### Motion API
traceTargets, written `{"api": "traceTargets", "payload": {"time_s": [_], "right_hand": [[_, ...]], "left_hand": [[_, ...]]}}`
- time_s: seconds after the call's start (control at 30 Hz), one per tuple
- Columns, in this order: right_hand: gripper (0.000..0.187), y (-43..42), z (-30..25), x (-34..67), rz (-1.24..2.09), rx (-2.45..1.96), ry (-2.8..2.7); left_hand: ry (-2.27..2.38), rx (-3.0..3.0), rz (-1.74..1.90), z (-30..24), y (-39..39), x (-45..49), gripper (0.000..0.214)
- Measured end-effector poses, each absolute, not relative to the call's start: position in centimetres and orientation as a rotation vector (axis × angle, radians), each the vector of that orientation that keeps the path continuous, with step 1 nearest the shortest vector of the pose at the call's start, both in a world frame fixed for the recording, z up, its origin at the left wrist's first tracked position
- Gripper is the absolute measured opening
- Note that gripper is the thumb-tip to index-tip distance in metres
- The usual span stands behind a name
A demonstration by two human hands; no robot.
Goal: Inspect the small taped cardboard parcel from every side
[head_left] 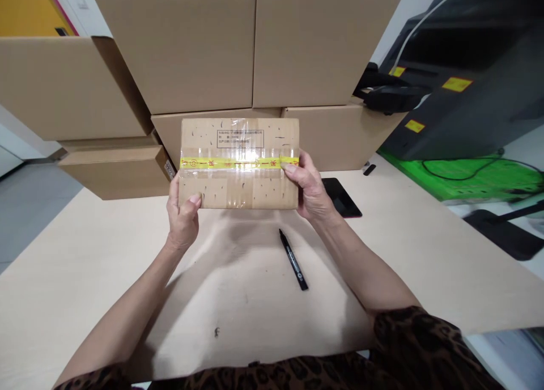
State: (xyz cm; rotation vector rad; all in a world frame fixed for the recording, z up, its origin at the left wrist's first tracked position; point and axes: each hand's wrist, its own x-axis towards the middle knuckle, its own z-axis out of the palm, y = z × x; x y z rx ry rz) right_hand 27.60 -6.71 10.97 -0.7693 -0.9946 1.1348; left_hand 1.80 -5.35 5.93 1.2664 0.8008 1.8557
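Note:
Both hands hold up a small cardboard box (238, 163) above the table, its wide face turned toward me. A band of yellow printed tape (238, 163) runs across that face, under clear tape, with a printed label block (240, 139) above it. My left hand (184, 214) grips the lower left corner, thumb on the front. My right hand (308, 186) grips the right end, fingers over the edge. Below the box a black marker pen (293, 259) lies on the pale table (106, 288), capped and apart from both hands.
Large cardboard cartons (170, 50) stand stacked at the far edge of the table, one with a raised flap. A black tablet or phone (341, 197) and a small black remote (369, 169) lie to the right. Beyond stands a dark machine (463, 95) with yellow labels above a green mat (476, 177).

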Motion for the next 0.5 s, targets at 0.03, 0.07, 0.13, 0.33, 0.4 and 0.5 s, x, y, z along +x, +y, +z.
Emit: {"api": "traceTargets", "payload": {"time_s": [0.03, 0.07, 0.13, 0.33, 0.4, 0.5], "right_hand": [[0.067, -6.7, 11.03, 27.67, 1.139, -0.781, -0.981], [0.069, -6.7, 11.07, 27.71, 1.149, -0.793, -0.964], [0.076, -6.68, 11.09, 27.76, 1.176, -0.819, -0.925], [0.079, -6.45, 11.22, 28.37, 1.277, -0.813, -0.908], [0.066, -6.29, 11.36, 28.63, 1.318, -0.796, -0.922], [0.058, -6.15, 11.32, 28.48, 1.277, -0.766, -0.932]], "left_hand": [[0.803, 1.263, 1.846, 5.76, -5.35, 1.89, 0.055], [0.807, 1.272, 1.833, 5.57, -5.33, 1.96, 0.057], [0.815, 1.307, 1.809, 5.18, -5.24, 2.01, 0.064], [0.803, 1.325, 1.767, 5.13, -4.88, 1.59, 0.069], [0.789, 1.304, 1.773, 5.31, -4.81, 1.47, 0.067], [0.799, 1.324, 1.798, 5.21, -4.79, 1.41, 0.07]]}}
